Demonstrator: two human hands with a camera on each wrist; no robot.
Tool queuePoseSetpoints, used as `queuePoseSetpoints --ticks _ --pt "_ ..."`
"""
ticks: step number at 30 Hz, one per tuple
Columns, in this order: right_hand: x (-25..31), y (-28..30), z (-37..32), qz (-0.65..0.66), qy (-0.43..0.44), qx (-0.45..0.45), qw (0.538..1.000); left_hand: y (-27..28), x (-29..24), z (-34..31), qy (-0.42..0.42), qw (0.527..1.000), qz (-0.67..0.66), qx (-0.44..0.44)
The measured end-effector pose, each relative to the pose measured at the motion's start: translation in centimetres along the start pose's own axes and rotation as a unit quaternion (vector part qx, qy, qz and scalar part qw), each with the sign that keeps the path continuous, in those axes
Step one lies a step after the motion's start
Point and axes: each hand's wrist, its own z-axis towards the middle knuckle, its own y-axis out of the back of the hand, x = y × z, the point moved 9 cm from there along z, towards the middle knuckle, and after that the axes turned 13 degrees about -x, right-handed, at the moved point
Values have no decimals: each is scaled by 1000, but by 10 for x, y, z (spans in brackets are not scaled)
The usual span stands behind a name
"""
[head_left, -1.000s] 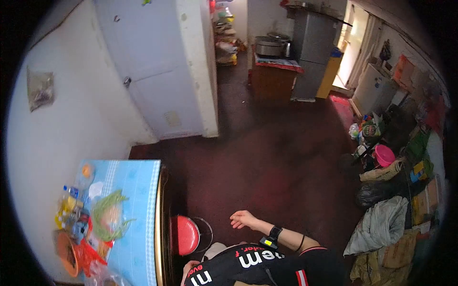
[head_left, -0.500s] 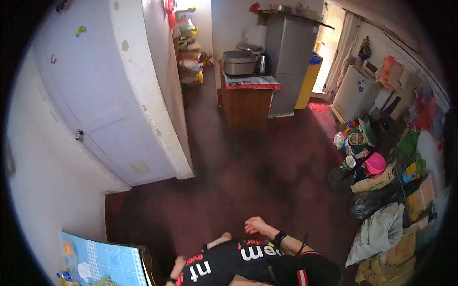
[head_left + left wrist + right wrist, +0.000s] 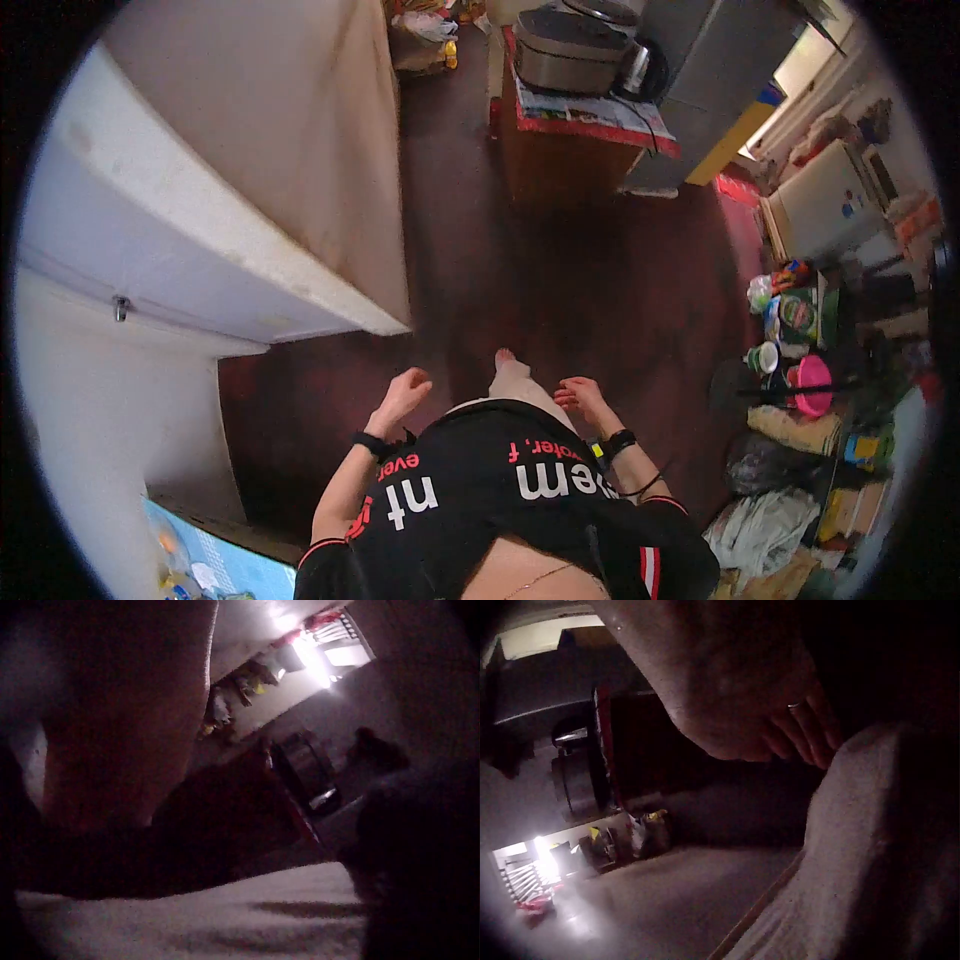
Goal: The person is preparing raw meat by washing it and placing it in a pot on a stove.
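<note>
In the head view my left hand hangs beside the left hip with fingers loosely bent and nothing in them. My right hand hangs at the other side, its fingers relaxed and holding nothing. Between them are the light trousers and one bare foot on the dark red floor. The right wrist view shows the right hand, with a ring on one finger, close to the trouser cloth. The left wrist view is very dark, and the left fingers are hard to make out there.
Ahead stands a brown cabinet bearing a large cooker and a kettle, beside a grey fridge. A wall end juts out at left. Bags and a pink basin line the right side. The blue-covered table is behind left.
The view has moved forward and tilted down, away from the table and red stool towards the cabinet. Both hands now hang at the sides; the left one has come fully into sight.
</note>
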Motion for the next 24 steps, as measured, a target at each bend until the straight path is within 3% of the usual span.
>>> queuePoseSetpoints --ticks 1,4,7,10,14,16,19,21,24 --pt "26 -9 17 -1 -4 2 1000 2 5 15 46 998 36 19" --pt "124 -73 70 -35 -1 36 999 -1 52 74 146 982 -84 85" --pt "221 -165 124 -79 34 116 990 40 -5 142 155 985 -67 25" --pt "327 -275 158 -80 70 190 976 69 -27 236 144 981 -127 23" --pt "448 -413 223 -92 109 264 954 135 -77 362 71 989 -130 -29" --pt "505 -460 249 -101 89 248 959 179 -101 410 127 971 -198 -42" --pt "591 -513 291 -116 75 238 961 214 -96 465 154 929 -325 -88" --pt "628 -542 310 -94 70 253 960 224 -88 479 192 923 -321 -94" --pt "705 -602 373 -97 60 244 963 242 -81 550 250 907 -323 -102"
